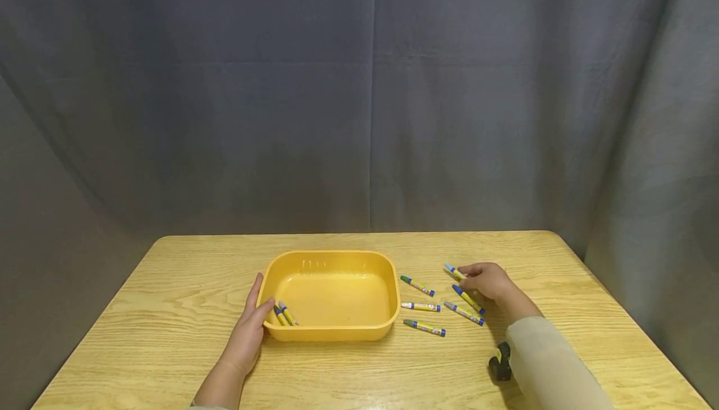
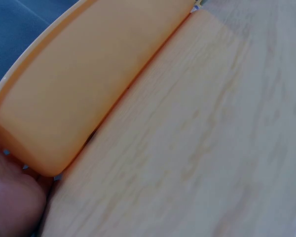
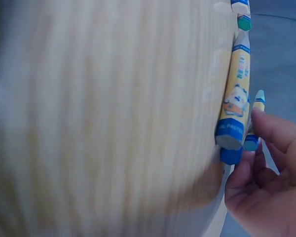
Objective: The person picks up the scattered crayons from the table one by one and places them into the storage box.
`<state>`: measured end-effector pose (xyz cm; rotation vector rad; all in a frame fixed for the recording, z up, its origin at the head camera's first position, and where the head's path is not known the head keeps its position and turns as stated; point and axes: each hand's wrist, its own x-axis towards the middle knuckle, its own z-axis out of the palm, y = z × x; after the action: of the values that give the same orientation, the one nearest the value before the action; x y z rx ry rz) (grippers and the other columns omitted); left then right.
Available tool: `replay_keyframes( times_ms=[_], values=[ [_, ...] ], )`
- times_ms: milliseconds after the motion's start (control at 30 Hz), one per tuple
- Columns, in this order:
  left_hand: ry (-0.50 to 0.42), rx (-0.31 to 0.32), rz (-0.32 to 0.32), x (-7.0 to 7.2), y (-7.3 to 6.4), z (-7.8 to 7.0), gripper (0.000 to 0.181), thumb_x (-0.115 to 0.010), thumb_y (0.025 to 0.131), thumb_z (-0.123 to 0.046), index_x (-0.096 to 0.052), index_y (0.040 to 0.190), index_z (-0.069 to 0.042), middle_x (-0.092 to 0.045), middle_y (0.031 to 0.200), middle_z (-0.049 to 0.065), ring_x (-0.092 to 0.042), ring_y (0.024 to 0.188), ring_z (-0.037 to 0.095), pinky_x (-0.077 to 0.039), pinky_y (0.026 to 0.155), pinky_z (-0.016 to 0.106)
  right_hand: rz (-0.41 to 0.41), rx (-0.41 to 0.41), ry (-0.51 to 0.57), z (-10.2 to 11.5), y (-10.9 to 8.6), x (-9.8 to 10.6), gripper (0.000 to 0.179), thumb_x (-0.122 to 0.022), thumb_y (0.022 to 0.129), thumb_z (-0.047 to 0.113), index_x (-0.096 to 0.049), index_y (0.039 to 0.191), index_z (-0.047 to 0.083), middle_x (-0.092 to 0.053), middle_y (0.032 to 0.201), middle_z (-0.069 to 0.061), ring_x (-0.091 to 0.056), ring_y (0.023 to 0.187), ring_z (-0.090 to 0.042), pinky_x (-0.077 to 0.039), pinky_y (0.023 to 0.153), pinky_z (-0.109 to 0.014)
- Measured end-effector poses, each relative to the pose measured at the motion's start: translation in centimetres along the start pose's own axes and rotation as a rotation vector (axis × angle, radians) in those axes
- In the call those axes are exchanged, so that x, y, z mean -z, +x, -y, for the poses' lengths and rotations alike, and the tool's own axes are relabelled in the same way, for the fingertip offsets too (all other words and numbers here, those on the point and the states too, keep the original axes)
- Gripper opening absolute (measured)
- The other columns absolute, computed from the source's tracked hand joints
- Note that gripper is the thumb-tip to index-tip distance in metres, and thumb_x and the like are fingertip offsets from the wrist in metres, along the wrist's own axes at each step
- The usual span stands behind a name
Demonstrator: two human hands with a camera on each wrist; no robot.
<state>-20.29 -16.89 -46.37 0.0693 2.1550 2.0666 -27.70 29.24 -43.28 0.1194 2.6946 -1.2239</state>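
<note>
My left hand (image 1: 245, 338) grips the left side of a yellow plastic tray (image 1: 331, 334), its thumb over the rim and fingers along the outside. Two oil pastels (image 1: 289, 314) lie in the tray's near-left corner, close to that thumb. On the right, my right hand (image 1: 491, 282) pinches a light blue oil pastel (image 1: 451, 269) between thumb and fingers; the right wrist view shows its pale tip (image 3: 259, 96) above the thumb. Just below the hand lie a blue oil pastel (image 1: 468, 299) and a grey one (image 1: 464, 313).
Between tray and right hand lie a green oil pastel (image 1: 417, 286), a whitish one (image 1: 420, 306) and an olive one (image 1: 424, 327). Everything stands on a wood-grain table (image 1: 359, 379). Grey curtains (image 1: 359, 117) hang behind it. A black wrist device (image 1: 500, 363) sits by the right sleeve.
</note>
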Motion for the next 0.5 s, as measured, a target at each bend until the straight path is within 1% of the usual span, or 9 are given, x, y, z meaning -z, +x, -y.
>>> replay_keyframes(
  times_ms=[100, 133, 167, 233, 267, 367, 400, 500],
  values=[
    [0.001, 0.006, -0.005, 0.0, 0.0, -0.1, 0.066, -0.030, 0.107, -0.032, 0.014, 0.156, -0.031, 0.013, 0.166, 0.005, 0.012, 0.152, 0.036, -0.001, 0.122, 0.060, 0.011, -0.010, 0.049, 0.4, -0.1, 0.0, 0.044, -0.064, 0.093, 0.012, -0.056, 0.134, -0.003, -0.053, 0.131, -0.027, -0.055, 0.113, -0.035, -0.051, 0.091, -0.043],
    [-0.001, 0.006, -0.004, 0.0, 0.0, -0.1, 0.067, -0.030, 0.107, -0.032, 0.015, 0.156, -0.031, 0.013, 0.166, 0.005, 0.012, 0.152, 0.036, -0.001, 0.122, 0.060, 0.019, -0.009, 0.061, 0.5, -0.2, 0.0, 0.045, -0.063, 0.094, 0.012, -0.055, 0.135, -0.003, -0.053, 0.132, -0.027, -0.055, 0.111, -0.033, -0.052, 0.089, -0.040],
    [-0.002, 0.006, -0.005, -0.1, 0.0, 0.0, 0.067, -0.030, 0.107, -0.032, 0.015, 0.156, -0.031, 0.013, 0.166, 0.005, 0.012, 0.152, 0.036, -0.001, 0.122, 0.060, 0.022, -0.016, 0.078, 0.6, -0.2, 0.0, 0.045, -0.063, 0.094, 0.012, -0.055, 0.135, -0.003, -0.053, 0.131, -0.027, -0.057, 0.104, -0.031, -0.052, 0.084, -0.037],
    [-0.006, 0.009, -0.007, -0.1, 0.0, 0.0, 0.067, -0.030, 0.107, -0.032, 0.014, 0.156, -0.031, 0.013, 0.166, 0.005, 0.011, 0.152, 0.036, -0.001, 0.122, 0.060, 0.021, -0.019, 0.089, 0.9, -0.3, -0.1, 0.045, -0.063, 0.094, 0.013, -0.054, 0.136, -0.002, -0.053, 0.131, -0.026, -0.057, 0.101, -0.027, -0.051, 0.080, -0.032],
    [-0.007, 0.010, -0.009, -0.1, 0.0, 0.0, 0.067, -0.030, 0.107, -0.032, 0.014, 0.156, -0.031, 0.012, 0.166, 0.005, 0.011, 0.153, 0.036, -0.001, 0.122, 0.060, 0.018, -0.016, 0.085, 1.0, -0.3, -0.1, 0.045, -0.063, 0.094, 0.013, -0.054, 0.136, -0.002, -0.054, 0.130, -0.026, -0.057, 0.100, -0.026, -0.052, 0.079, -0.032],
    [-0.009, 0.012, -0.012, -0.1, 0.0, 0.0, 0.067, -0.030, 0.107, -0.031, 0.014, 0.157, -0.031, 0.011, 0.166, 0.005, 0.011, 0.153, 0.036, -0.001, 0.122, 0.059, 0.017, -0.008, 0.091, 1.6, -0.4, -0.3, 0.045, -0.062, 0.095, 0.014, -0.054, 0.136, -0.002, -0.054, 0.132, -0.028, -0.059, 0.107, -0.036, -0.053, 0.088, -0.040],
    [-0.007, 0.012, -0.014, -0.1, 0.0, 0.0, 0.067, -0.031, 0.107, -0.032, 0.014, 0.157, -0.030, 0.011, 0.166, 0.005, 0.011, 0.153, 0.035, -0.001, 0.122, 0.059, 0.014, 0.004, 0.086, 1.7, -0.4, -0.3, 0.045, -0.062, 0.095, 0.015, -0.054, 0.136, -0.002, -0.053, 0.134, -0.029, -0.056, 0.116, -0.040, -0.052, 0.095, -0.045],
    [-0.005, 0.010, -0.013, -0.1, 0.0, 0.0, 0.067, -0.031, 0.107, -0.032, 0.014, 0.157, -0.030, 0.012, 0.166, 0.005, 0.011, 0.153, 0.036, 0.000, 0.122, 0.060, 0.027, 0.029, 0.093, 2.5, -0.5, -0.5, 0.045, -0.059, 0.096, 0.015, -0.052, 0.138, -0.002, -0.050, 0.139, -0.030, -0.047, 0.129, -0.048, -0.043, 0.106, -0.056]
  ],
)
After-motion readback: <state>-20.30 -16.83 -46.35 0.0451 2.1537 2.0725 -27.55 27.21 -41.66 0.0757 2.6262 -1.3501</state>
